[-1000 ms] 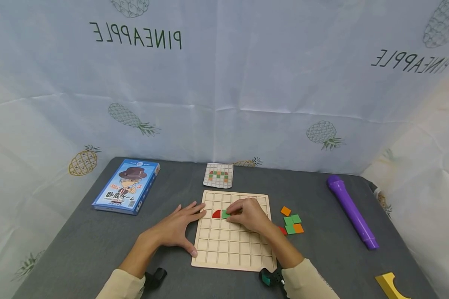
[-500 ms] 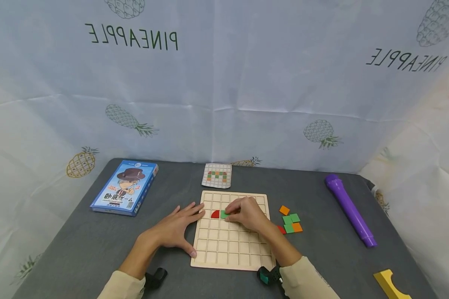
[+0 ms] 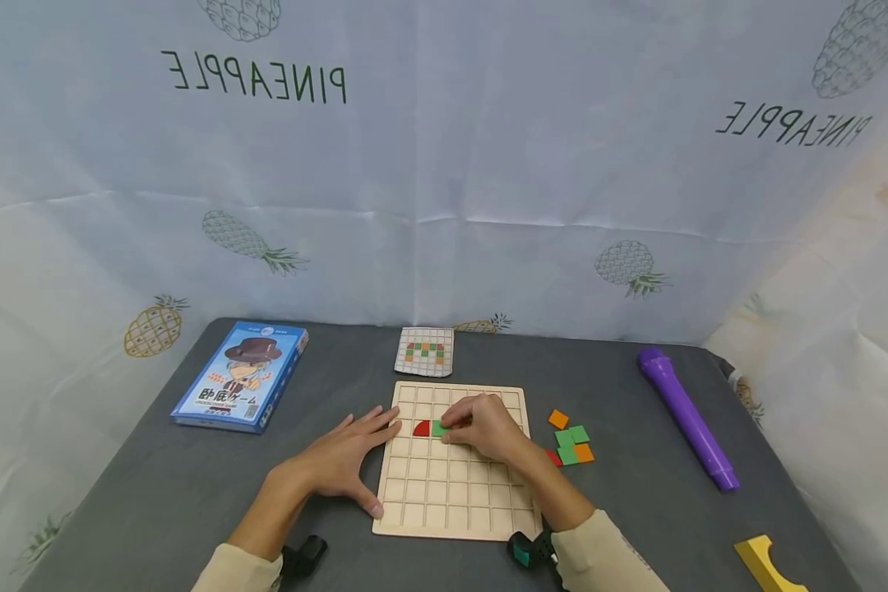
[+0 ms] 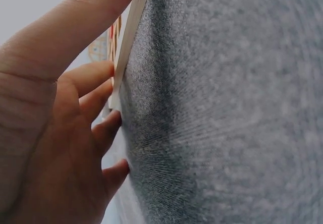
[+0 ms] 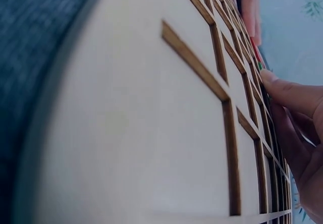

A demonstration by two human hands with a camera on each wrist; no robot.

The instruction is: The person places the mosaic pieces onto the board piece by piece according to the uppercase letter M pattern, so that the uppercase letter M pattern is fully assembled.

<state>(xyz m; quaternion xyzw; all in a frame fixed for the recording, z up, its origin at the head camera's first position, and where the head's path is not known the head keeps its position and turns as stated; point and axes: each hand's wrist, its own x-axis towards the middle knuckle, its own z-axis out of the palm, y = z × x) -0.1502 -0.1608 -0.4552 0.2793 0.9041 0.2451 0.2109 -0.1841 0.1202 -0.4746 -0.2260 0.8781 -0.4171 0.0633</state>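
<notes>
A square wooden grid board (image 3: 429, 492) lies flat on the table. On its upper left part sits a red quarter-round tile (image 3: 422, 428), with a green square tile (image 3: 437, 428) directly to its right. My right hand (image 3: 483, 427) pinches that green tile between thumb and fingertips, covering part of it. In the right wrist view, the thumb tip (image 5: 268, 75) is right at the grid, beside a sliver of green. Fingers spread, my left hand (image 3: 344, 462) rests along the board's left edge; its thumb is at the lower left corner.
Right of the board lie loose green (image 3: 566, 455), orange (image 3: 558, 419) and red (image 3: 554, 457) tiles. A card with a coloured grid pattern (image 3: 424, 352) lies behind the board. A blue box (image 3: 240, 378) stands left, a purple microphone-shaped stick (image 3: 688, 419) and yellow arched block (image 3: 765, 563) right.
The head view has shifted slightly, moving the whole scene a little left. Both hands keep their places on the board, the right still at the green tile.
</notes>
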